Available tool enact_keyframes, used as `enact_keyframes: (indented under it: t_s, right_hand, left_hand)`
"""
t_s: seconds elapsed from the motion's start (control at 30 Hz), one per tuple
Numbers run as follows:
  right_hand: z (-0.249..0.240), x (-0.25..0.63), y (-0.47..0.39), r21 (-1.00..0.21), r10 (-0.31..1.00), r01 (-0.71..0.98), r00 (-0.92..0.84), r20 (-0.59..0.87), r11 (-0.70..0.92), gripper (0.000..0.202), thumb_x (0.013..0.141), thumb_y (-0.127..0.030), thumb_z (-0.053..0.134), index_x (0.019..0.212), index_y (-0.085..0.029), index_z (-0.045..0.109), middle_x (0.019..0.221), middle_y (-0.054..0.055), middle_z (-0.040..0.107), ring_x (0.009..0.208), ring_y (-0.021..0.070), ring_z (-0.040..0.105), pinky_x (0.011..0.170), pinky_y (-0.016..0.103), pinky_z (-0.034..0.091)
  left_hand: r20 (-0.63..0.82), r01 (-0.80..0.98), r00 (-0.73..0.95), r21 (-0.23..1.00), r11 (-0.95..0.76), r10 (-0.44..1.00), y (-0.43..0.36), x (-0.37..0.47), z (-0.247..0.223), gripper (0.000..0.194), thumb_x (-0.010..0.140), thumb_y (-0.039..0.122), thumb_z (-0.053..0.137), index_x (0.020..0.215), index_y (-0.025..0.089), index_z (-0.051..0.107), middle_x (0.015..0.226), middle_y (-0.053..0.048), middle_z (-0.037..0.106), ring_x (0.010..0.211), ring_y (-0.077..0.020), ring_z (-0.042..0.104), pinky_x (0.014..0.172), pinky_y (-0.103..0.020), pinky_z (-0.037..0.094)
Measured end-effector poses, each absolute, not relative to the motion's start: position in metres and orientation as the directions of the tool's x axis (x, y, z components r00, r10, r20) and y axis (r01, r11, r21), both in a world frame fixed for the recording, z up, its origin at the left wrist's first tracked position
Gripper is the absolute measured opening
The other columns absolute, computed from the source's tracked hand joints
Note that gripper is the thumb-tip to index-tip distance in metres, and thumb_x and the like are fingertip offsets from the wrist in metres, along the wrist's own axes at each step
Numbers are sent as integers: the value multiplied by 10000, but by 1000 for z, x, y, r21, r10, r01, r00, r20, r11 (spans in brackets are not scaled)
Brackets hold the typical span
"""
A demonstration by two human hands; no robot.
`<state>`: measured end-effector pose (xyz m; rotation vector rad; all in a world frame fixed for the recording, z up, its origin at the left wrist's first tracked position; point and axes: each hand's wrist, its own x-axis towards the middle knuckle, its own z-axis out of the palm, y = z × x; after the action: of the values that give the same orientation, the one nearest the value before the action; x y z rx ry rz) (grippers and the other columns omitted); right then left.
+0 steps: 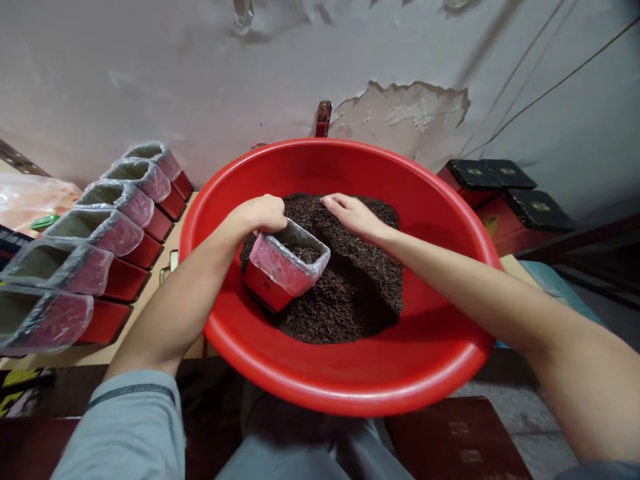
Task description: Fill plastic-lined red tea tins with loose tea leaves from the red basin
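A big red plastic basin [440, 327] holds a heap of dark, dry, thin shreds [320, 320] that look like loose tea leaves. My left hand [267, 213] is closed on the back left rim of a red box [270, 283] with a clear plastic bag liner folded over its edge. The box rests tilted on the heap, at the basin's left, and some dark leaves lie inside it. Over the back of the heap is my right hand [353, 215], its fingers curled together; whatever they may hold is hidden.
Several similar red boxes with plastic liners [117, 227] stand in a row on the table [163, 257] at left. Black-topped red boxes [505, 183] are at right, behind the basin. A peeling wall [200, 80] rises close behind. Below right is a dark red stool-like surface [455, 437].
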<state>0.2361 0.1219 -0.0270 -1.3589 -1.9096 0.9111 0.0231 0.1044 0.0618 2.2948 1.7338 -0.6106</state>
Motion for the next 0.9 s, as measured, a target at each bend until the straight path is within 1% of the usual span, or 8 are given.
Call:
enact_keyframes:
  t_s: [0.07,0.17,0.27,0.37,0.5,0.7,0.8,0.9]
  right_hand:
    - [-49,244,129,-652,976,748,-210,-54,125,559,1073,-507,455,1484,-153,589,1621,189,509,1525,326,454,1274,482,331]
    - [-74,241,123,-432,967,902,-120,-223,13,671,1082,-566,355,1624,-179,438,1745,195,288,1599,418,306,1296,552,270]
    - [-84,231,110,-359,958,928,-190,-217,103,696,1081,-618,271,1588,-185,471,1703,214,352,1561,438,354,1272,583,295]
    - [-82,225,101,-371,943,918,-240,-232,142,695,1082,-628,253,1535,-162,498,1612,226,468,1496,411,456,1248,543,345]
    - [-74,222,98,-426,925,902,-220,-309,72,653,1064,-639,360,1456,-147,536,1551,250,528,1381,393,587,1178,482,434]
    - [-72,218,102,-537,926,844,-197,-323,-8,359,1060,-495,525,976,-181,678,1160,175,761,1105,318,702,965,393,522]
    - [-70,219,110,-643,920,761,-190,-342,-82,412,1057,-461,548,747,-199,618,814,76,731,781,211,671,721,302,500]
    - [-55,217,114,-759,928,635,-178,-327,-146,439,1071,-487,515,745,-202,593,675,16,645,597,150,563,589,271,435]
  left_hand:
    - [-442,952,221,-94,-290,869,105,23,62,387,808,208,562,1083,79,801,1010,-168,813,818,-250,767,609,-248,512]
    - [-447,952,211,-109,-287,869,104,23,62,388,808,207,559,1091,96,801,1015,-156,814,833,-242,767,603,-239,499]
    - [-440,945,216,-131,-300,872,104,23,62,388,817,211,553,1094,100,801,1022,-156,813,861,-244,765,596,-239,486]
    - [-432,938,228,-143,-316,872,105,23,62,385,824,212,545,1086,102,804,1015,-155,812,871,-247,763,600,-243,483]
    - [-432,940,239,-123,-319,870,107,20,60,373,812,209,557,1067,102,807,1010,-159,812,874,-254,765,613,-250,496]
    - [-442,952,222,-96,-292,869,107,19,60,374,792,213,571,1064,107,805,1008,-159,814,829,-254,770,643,-258,528]
    - [-441,951,225,-94,-294,869,105,20,60,379,800,222,565,1065,104,808,1002,-159,814,824,-253,771,657,-260,538]
    - [-440,948,233,-95,-303,867,104,22,61,388,805,227,564,1075,95,808,1008,-164,813,834,-254,771,659,-258,540]
